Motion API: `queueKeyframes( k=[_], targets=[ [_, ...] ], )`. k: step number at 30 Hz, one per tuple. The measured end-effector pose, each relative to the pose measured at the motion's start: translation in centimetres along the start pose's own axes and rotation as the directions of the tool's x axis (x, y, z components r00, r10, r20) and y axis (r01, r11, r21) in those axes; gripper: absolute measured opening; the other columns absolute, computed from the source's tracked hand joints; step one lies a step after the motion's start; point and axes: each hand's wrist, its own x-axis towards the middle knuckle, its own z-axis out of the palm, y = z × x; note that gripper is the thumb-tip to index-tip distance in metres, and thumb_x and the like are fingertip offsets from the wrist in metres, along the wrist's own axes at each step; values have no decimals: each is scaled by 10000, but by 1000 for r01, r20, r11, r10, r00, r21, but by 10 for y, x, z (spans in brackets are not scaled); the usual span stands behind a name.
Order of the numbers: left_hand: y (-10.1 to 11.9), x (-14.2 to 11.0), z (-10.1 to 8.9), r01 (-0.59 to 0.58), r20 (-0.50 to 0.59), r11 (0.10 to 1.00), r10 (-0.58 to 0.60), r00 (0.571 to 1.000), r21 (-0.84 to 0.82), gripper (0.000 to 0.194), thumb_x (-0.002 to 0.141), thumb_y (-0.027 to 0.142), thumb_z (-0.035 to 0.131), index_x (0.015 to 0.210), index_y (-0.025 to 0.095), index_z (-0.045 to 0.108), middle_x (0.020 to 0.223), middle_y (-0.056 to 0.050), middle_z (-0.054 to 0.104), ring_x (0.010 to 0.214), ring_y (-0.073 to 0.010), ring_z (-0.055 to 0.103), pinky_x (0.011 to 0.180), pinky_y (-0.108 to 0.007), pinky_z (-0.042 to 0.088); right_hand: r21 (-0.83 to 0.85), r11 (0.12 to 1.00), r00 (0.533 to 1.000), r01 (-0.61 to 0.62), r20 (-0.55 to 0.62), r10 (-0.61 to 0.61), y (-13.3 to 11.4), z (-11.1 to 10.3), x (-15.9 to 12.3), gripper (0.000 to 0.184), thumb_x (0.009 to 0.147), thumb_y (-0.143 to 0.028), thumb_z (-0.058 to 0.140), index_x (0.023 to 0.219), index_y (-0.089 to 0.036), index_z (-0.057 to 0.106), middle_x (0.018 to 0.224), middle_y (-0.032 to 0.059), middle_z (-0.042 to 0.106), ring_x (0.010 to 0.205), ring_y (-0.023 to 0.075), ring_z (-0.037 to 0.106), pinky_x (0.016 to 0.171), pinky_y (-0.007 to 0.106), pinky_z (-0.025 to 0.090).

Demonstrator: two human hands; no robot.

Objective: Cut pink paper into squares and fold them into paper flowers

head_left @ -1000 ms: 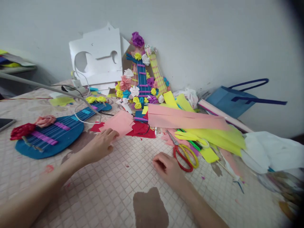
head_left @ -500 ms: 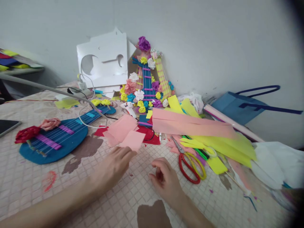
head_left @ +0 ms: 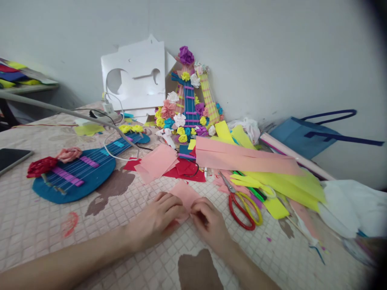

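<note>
Between my hands is a pink crepe paper square (head_left: pixel 185 193), tilted a little above the tabletop. My left hand (head_left: pixel 161 215) grips its left side with fingers bent over it. On the right edge, my right hand (head_left: pixel 208 221) pinches the paper between thumb and curled fingers. Just beyond lies a stack of pink paper squares (head_left: pixel 157 161), partly over red paper pieces (head_left: pixel 185 169). To the right of my right hand rest red-handled scissors (head_left: pixel 240 209), crossed by a yellow-handled pair (head_left: pixel 254 211).
A blue paper guitar (head_left: pixel 75 177) with paper roses lies at left. Behind are a white glue gun (head_left: pixel 165 137), flower-covered guitars (head_left: pixel 190 104) and a white cut-out board (head_left: pixel 133 92). Pink crepe strips (head_left: pixel 242 157) and yellow paper (head_left: pixel 290 187) spread at right, near a blue bag (head_left: pixel 302 137).
My left hand has drawn one pink square from the stack toward me and to the right. My right hand, earlier empty, now pinches its edge.
</note>
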Motion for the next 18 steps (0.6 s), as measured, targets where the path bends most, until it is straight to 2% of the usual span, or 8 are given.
queueKeyframes(
  k=[5, 9, 13, 15, 18],
  targets=[
    [-1, 0, 4, 23, 57, 998, -19, 998, -67, 104, 841, 82, 494, 810, 173, 533, 899, -16, 602, 860, -154, 530, 816, -312, 359, 8, 999, 995, -36, 92, 35, 4, -3, -3, 172, 782, -69, 511, 882, -209, 511, 891, 20, 561, 717, 125, 519, 607, 232, 414],
    [-1, -1, 9, 34, 56, 990, -27, 998, -135, 109, 849, 78, 473, 798, 165, 516, 821, -14, 597, 800, -146, 537, 786, -301, 371, 10, 998, 989, -66, 135, 64, -1, -4, -5, 306, 739, -142, 603, 1017, -214, 498, 957, 28, 553, 687, 122, 506, 594, 236, 430],
    [-4, -2, 9, 49, 8, 978, -48, 999, -204, 115, 868, 97, 457, 823, 170, 534, 786, -19, 606, 790, -148, 542, 777, -296, 387, -49, 995, 974, -83, 209, 91, -11, -2, -1, 387, 647, -127, 676, 988, -221, 519, 984, 33, 557, 846, 173, 551, 688, 266, 467],
    [-5, -2, 7, 48, -8, 971, -52, 999, -233, 117, 864, 89, 453, 838, 174, 530, 804, -20, 614, 800, -145, 544, 782, -292, 392, -110, 989, 971, -96, 207, 117, -14, 3, 0, 391, 622, -93, 666, 964, -221, 527, 988, 38, 558, 919, 201, 557, 770, 301, 475],
    [-5, -1, 5, 26, -4, 967, -28, 1000, -252, 116, 865, 80, 446, 854, 177, 510, 825, -19, 616, 797, -138, 546, 790, -293, 393, -185, 974, 977, -134, 139, 161, -13, 13, -3, 364, 658, -49, 580, 975, -221, 531, 1014, 54, 550, 919, 203, 573, 773, 308, 489]
  ],
)
